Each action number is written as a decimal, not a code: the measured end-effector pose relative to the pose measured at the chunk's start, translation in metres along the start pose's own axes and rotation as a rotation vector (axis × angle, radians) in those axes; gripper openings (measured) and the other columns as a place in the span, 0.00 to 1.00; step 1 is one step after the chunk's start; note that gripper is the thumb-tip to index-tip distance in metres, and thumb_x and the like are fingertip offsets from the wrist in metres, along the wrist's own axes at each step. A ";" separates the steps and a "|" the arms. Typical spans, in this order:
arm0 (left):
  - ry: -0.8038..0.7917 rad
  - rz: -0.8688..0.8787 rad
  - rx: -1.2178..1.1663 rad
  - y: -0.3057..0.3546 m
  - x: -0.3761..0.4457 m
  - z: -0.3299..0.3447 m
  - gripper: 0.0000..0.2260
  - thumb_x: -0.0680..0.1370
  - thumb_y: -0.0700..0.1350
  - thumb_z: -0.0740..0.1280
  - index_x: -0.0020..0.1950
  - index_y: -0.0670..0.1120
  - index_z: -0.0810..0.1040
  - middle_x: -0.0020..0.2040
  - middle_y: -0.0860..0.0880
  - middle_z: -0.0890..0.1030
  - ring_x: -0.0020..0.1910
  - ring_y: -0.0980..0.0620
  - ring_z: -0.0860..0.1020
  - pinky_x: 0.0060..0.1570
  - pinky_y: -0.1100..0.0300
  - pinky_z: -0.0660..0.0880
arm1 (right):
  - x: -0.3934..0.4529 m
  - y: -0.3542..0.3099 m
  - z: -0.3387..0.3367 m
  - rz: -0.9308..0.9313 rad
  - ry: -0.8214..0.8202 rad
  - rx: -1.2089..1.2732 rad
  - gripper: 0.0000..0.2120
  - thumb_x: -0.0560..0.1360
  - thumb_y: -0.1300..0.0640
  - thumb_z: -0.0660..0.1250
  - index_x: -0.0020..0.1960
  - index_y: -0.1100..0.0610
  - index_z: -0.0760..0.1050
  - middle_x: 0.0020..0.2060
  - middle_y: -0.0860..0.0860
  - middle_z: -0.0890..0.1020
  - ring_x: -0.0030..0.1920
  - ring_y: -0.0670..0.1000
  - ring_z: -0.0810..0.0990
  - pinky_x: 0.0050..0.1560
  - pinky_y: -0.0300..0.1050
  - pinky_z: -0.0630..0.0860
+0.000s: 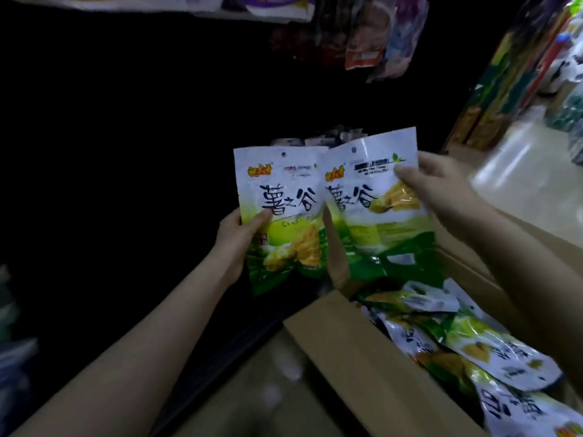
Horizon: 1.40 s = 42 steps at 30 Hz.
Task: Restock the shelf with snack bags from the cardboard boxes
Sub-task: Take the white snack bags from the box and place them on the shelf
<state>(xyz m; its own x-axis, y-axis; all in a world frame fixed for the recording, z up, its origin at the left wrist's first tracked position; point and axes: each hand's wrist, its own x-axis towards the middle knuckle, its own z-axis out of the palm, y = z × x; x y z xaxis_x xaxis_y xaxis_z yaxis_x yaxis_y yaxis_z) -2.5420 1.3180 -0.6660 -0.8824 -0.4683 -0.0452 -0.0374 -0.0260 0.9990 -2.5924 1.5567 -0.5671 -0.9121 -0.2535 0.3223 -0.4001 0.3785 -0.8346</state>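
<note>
Two white-and-green snack bags are held up side by side in front of a dark shelf. My left hand (pixel 239 244) grips the left bag (pixel 280 197) at its lower left edge, thumb on the front. My right hand (pixel 441 190) pinches the right bag (pixel 372 190) at its upper right side. A finger shows between the two bags at their lower edges. Below them an open cardboard box (pixel 356 361) holds several more bags of the same kind (pixel 492 351).
The shelf opening (pixel 126 137) ahead is very dark; a few pale packets (pixel 315 140) show just behind the held bags. Other snack packets (pixel 372 36) hang above. An aisle floor (pixel 517 171) and stocked shelves (pixel 511 77) run off to the right.
</note>
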 end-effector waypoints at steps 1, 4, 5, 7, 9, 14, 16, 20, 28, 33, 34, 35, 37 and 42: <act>0.014 -0.012 0.007 0.003 0.001 -0.015 0.18 0.77 0.47 0.66 0.66 0.46 0.71 0.57 0.50 0.77 0.55 0.50 0.76 0.54 0.54 0.72 | 0.003 -0.012 0.009 0.007 -0.049 0.061 0.08 0.79 0.61 0.59 0.48 0.53 0.77 0.36 0.45 0.83 0.35 0.43 0.80 0.40 0.41 0.77; 0.074 -0.089 0.002 0.006 0.000 -0.072 0.17 0.77 0.47 0.66 0.65 0.45 0.72 0.59 0.48 0.77 0.56 0.46 0.76 0.58 0.49 0.73 | 0.007 -0.038 0.057 0.060 -0.220 0.254 0.09 0.79 0.61 0.59 0.47 0.54 0.77 0.36 0.50 0.83 0.34 0.47 0.81 0.38 0.42 0.79; 0.107 -0.109 0.007 0.004 -0.002 -0.092 0.17 0.77 0.46 0.66 0.65 0.44 0.73 0.59 0.46 0.78 0.57 0.44 0.76 0.58 0.47 0.74 | 0.007 -0.044 0.080 0.082 -0.276 0.291 0.09 0.79 0.61 0.59 0.46 0.56 0.77 0.35 0.52 0.82 0.33 0.49 0.81 0.37 0.42 0.79; 0.165 -0.126 0.012 -0.004 -0.010 -0.132 0.17 0.78 0.46 0.66 0.65 0.43 0.73 0.56 0.44 0.79 0.52 0.42 0.78 0.51 0.48 0.77 | 0.003 -0.049 0.132 0.139 -0.362 0.330 0.10 0.79 0.62 0.58 0.42 0.60 0.75 0.29 0.53 0.81 0.30 0.49 0.80 0.35 0.43 0.78; 0.197 -0.140 -0.012 -0.016 -0.020 -0.167 0.15 0.79 0.45 0.64 0.64 0.41 0.74 0.53 0.42 0.79 0.48 0.41 0.78 0.41 0.52 0.76 | -0.004 -0.042 0.191 0.261 -0.425 0.388 0.10 0.79 0.64 0.58 0.41 0.62 0.74 0.24 0.50 0.80 0.26 0.46 0.79 0.31 0.40 0.78; 0.268 -0.201 -0.089 -0.043 -0.036 -0.242 0.13 0.79 0.45 0.63 0.61 0.41 0.76 0.54 0.39 0.80 0.44 0.42 0.78 0.38 0.54 0.74 | -0.036 -0.019 0.319 0.435 -0.450 0.462 0.18 0.79 0.60 0.61 0.67 0.65 0.68 0.59 0.58 0.77 0.59 0.58 0.76 0.64 0.53 0.71; 0.313 -0.235 -0.132 -0.052 -0.032 -0.260 0.11 0.79 0.44 0.64 0.59 0.42 0.77 0.50 0.41 0.81 0.44 0.43 0.79 0.41 0.54 0.76 | -0.042 -0.014 0.349 0.426 -0.436 0.506 0.20 0.79 0.60 0.60 0.70 0.64 0.66 0.56 0.55 0.77 0.57 0.56 0.76 0.62 0.52 0.71; 0.241 -0.296 -0.200 -0.063 -0.019 -0.268 0.11 0.80 0.39 0.59 0.59 0.39 0.76 0.47 0.40 0.82 0.46 0.42 0.79 0.48 0.50 0.77 | -0.039 -0.002 0.379 0.463 -0.391 0.548 0.15 0.80 0.61 0.60 0.65 0.63 0.69 0.42 0.51 0.77 0.41 0.49 0.77 0.41 0.38 0.75; 0.299 -0.221 -0.255 -0.076 0.035 -0.249 0.13 0.81 0.40 0.55 0.44 0.46 0.77 0.39 0.47 0.81 0.39 0.49 0.78 0.38 0.57 0.75 | -0.022 0.020 0.421 0.522 -0.107 0.355 0.16 0.80 0.60 0.59 0.66 0.66 0.67 0.59 0.62 0.75 0.60 0.62 0.72 0.59 0.55 0.70; 0.491 -0.107 -0.071 -0.088 0.062 -0.266 0.11 0.82 0.49 0.56 0.59 0.48 0.75 0.53 0.43 0.78 0.52 0.44 0.76 0.56 0.46 0.74 | -0.006 0.026 0.460 0.451 -0.186 0.261 0.13 0.81 0.58 0.58 0.63 0.61 0.71 0.55 0.62 0.77 0.49 0.57 0.76 0.48 0.49 0.73; 0.506 -0.105 -0.031 -0.094 0.065 -0.272 0.15 0.82 0.50 0.57 0.66 0.45 0.71 0.59 0.39 0.75 0.57 0.40 0.75 0.59 0.43 0.71 | -0.004 0.027 0.468 0.443 -0.207 0.258 0.13 0.81 0.58 0.59 0.63 0.62 0.71 0.55 0.61 0.77 0.50 0.57 0.77 0.48 0.48 0.74; 0.525 -0.097 -0.043 -0.096 0.064 -0.276 0.18 0.82 0.49 0.57 0.69 0.41 0.68 0.62 0.36 0.73 0.59 0.37 0.73 0.60 0.45 0.70 | -0.001 0.027 0.477 0.438 -0.220 0.258 0.13 0.80 0.58 0.59 0.63 0.62 0.71 0.54 0.62 0.78 0.51 0.59 0.77 0.48 0.50 0.75; 0.579 -0.100 -0.040 -0.100 0.066 -0.288 0.21 0.83 0.47 0.56 0.72 0.36 0.62 0.65 0.32 0.68 0.62 0.34 0.70 0.56 0.52 0.68 | 0.004 0.023 0.489 0.402 -0.253 0.236 0.12 0.80 0.59 0.58 0.60 0.64 0.72 0.51 0.63 0.78 0.50 0.60 0.77 0.48 0.50 0.74; 0.679 -0.101 -0.034 -0.085 0.070 -0.298 0.20 0.82 0.48 0.54 0.73 0.42 0.63 0.67 0.38 0.70 0.63 0.39 0.71 0.58 0.46 0.71 | 0.014 0.013 0.500 0.336 -0.423 0.106 0.15 0.79 0.62 0.60 0.66 0.59 0.69 0.62 0.60 0.73 0.62 0.59 0.72 0.59 0.49 0.71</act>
<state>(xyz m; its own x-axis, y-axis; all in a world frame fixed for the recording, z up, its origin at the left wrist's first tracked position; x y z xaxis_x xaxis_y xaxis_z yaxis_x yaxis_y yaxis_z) -2.4603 1.0242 -0.7561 -0.3852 -0.9118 -0.1426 -0.0797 -0.1210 0.9894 -2.5655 1.1130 -0.7962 -0.8638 -0.4780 -0.1594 -0.0616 0.4143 -0.9081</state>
